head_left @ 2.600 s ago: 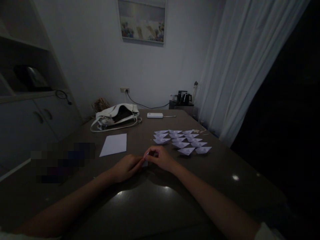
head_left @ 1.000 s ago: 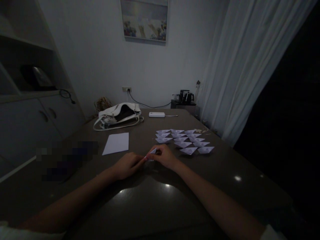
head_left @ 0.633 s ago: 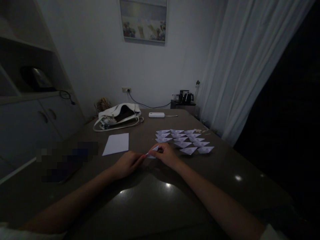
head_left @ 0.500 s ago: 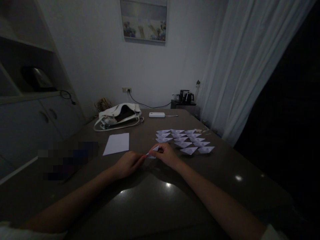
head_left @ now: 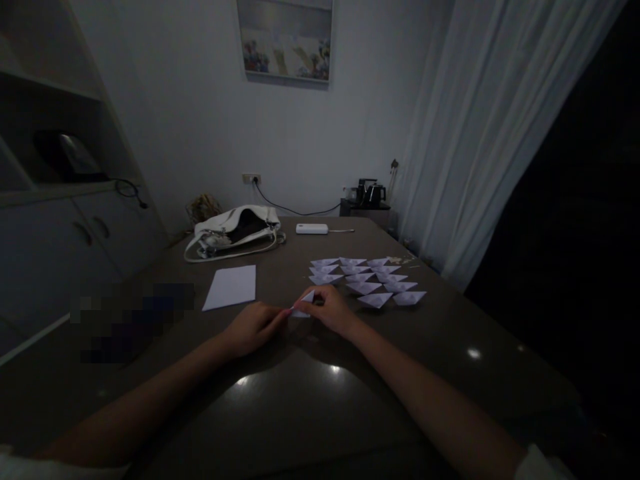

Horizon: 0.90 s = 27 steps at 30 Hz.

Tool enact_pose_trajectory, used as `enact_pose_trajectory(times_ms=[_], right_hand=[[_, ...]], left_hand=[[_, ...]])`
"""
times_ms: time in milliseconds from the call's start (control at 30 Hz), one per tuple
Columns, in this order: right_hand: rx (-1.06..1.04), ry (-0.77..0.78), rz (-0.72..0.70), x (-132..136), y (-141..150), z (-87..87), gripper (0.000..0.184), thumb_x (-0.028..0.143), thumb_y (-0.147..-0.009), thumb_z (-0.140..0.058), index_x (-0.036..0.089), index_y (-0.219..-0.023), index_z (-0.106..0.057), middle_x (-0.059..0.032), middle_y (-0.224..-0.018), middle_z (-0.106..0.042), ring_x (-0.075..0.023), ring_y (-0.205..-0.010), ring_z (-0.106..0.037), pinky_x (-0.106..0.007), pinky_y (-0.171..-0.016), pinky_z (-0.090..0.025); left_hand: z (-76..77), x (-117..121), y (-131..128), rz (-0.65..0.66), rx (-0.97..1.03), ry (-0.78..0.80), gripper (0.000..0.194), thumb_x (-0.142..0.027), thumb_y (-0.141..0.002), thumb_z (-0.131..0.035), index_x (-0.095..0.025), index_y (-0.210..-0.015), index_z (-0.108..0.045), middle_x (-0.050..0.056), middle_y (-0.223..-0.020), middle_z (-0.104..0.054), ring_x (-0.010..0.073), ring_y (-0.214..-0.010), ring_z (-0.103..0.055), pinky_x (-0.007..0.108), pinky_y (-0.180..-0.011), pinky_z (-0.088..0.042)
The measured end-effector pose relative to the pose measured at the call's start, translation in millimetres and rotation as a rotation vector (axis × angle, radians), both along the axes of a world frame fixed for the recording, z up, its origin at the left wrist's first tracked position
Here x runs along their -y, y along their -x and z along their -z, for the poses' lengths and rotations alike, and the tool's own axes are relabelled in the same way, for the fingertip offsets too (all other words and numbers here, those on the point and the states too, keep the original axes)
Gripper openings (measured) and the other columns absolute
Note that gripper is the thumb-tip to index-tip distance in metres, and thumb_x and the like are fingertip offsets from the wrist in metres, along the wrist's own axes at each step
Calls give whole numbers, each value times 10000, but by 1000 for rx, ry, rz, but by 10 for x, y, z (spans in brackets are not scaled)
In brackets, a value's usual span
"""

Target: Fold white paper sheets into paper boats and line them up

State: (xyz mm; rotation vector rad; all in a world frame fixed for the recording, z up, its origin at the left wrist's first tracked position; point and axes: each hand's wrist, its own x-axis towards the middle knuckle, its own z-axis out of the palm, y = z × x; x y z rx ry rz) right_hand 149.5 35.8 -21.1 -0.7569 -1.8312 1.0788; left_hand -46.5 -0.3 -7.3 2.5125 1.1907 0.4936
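Just above the table [head_left: 280, 413], a small folded piece of white paper [head_left: 303, 311] is pinched between my two hands. My left hand [head_left: 256, 327] is closed on its left end, thumb and fingers pressed together. My right hand [head_left: 327, 309] grips its right side, and the fingers cover part of it. Beyond my right hand stand several folded paper boats [head_left: 363, 287] in rough rows. Left of the held paper lies a stack of white paper sheets [head_left: 231, 287], flat on the table.
A white handbag [head_left: 235, 233] with its strap lies at the back left. A white power bank [head_left: 312, 229] with a short cable rests near the far edge. Small scraps [head_left: 395, 260] lie behind the boats. A curtain [head_left: 450, 133] hangs to the right.
The whole view has shifted slightly. Both hands keep hold of the folded paper in nearly the same place, with hardly any visible movement.
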Motion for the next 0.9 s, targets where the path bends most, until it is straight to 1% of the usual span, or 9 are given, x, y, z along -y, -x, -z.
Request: enact_pose_trajectory(times_ms=[167, 267, 367, 433, 533, 600, 733, 900], right_hand=[[52, 16, -98, 15, -5, 7, 149, 275, -704, -682, 130, -693, -652, -3, -631, -604, -111, -585, -528, -223, -571, -407], [62, -1, -78, 21, -2, 23, 165, 288, -707, -682, 127, -694, -649, 5, -617, -584, -102, -567, -506, -214, -549, -390], [65, -13, -67, 19, 6, 36, 200, 324, -716, -676, 130, -687, -637, 11, -607, -562, -96, -558, -478, -204, -526, -364], [63, -28, -54, 13, 11, 42, 274, 387, -754, -634, 134, -651, -611, 20, -582, -520, -89, -541, -440, -202, -509, -333], [74, -70, -9, 9, 16, 42, 440, 500, -824, -508, 145, -564, -522, 36, -528, -394, -80, -504, -350, -211, -476, -265], [85, -103, 3, 13, 18, 35, 489, 543, -836, -463, 153, -540, -475, 38, -523, -348, -82, -500, -323, -218, -471, -243], [120, -146, -8, 29, 22, 21, 496, 561, -826, -470, 161, -533, -448, 37, -534, -336, -87, -512, -318, -227, -486, -242], [131, -131, -48, 34, 30, 42, 484, 544, -830, -477, 163, -534, -444, 39, -532, -331, -87, -507, -312, -233, -490, -239]], left_hand=[[2, 1, -3, 30, 6, -17, 482, -428, -956, -297, -133, -759, -624, 1, -556, -556, 109, -484, -495, 191, -485, -327], [5, -5, -5, 55, 15, -12, 469, -418, -950, -319, -124, -756, -629, 13, -573, -579, 107, -490, -505, 189, -496, -333], [0, -6, -16, 38, 17, -15, 468, -411, -951, -316, -125, -740, -621, 22, -580, -590, 108, -492, -507, 192, -502, -336], [-5, 0, -29, 19, 5, -18, 472, -403, -956, -302, -129, -722, -607, 22, -569, -586, 106, -475, -495, 196, -491, -324], [-17, 18, -45, 4, -20, -42, 470, -394, -959, -299, -135, -693, -586, 20, -548, -575, 104, -451, -481, 201, -477, -301], [-26, 33, -50, 18, -32, -50, 468, -381, -961, -298, -137, -676, -577, 18, -538, -568, 103, -448, -479, 202, -478, -296], [-29, 51, -45, 62, -45, -65, 459, -358, -959, -305, -136, -657, -569, 17, -536, -561, 100, -455, -482, 201, -490, -300], [-5, 30, -38, 90, -68, -87, 449, -372, -958, -314, -134, -690, -584, 2, -536, -532, 94, -460, -466, 200, -491, -298]])
